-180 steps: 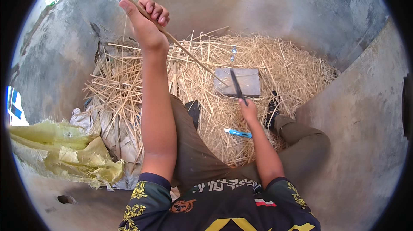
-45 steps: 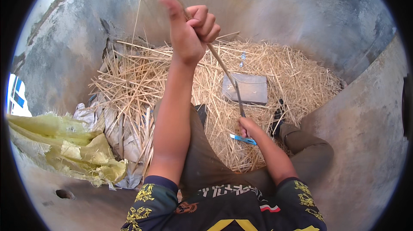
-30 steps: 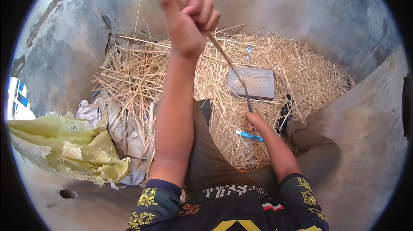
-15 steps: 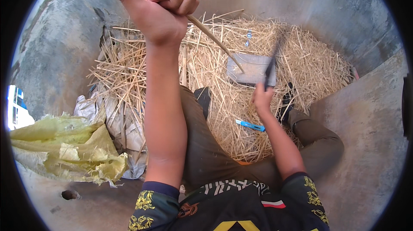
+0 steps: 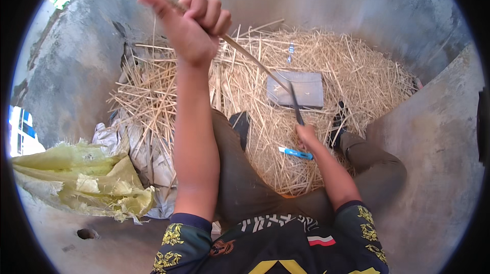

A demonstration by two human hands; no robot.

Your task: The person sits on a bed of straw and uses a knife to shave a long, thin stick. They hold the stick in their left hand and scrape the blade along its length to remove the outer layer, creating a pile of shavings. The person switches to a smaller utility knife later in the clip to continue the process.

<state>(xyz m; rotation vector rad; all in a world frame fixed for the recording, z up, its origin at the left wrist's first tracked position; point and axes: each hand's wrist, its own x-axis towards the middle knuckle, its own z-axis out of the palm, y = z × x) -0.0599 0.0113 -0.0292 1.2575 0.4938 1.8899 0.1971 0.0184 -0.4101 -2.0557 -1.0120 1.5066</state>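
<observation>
Above straw (image 5: 357,70), left hand (image 5: 195,31) tight around a stick (image 5: 250,56), right hand (image 5: 306,135) around a knife (image 5: 296,104).

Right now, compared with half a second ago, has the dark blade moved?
Yes, the dark blade has swung left: its tip, previously beyond the grey block, now appears over it.

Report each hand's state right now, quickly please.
Left hand: closed, holding a long thin stick.
Right hand: closed, holding a dark knife.
</observation>
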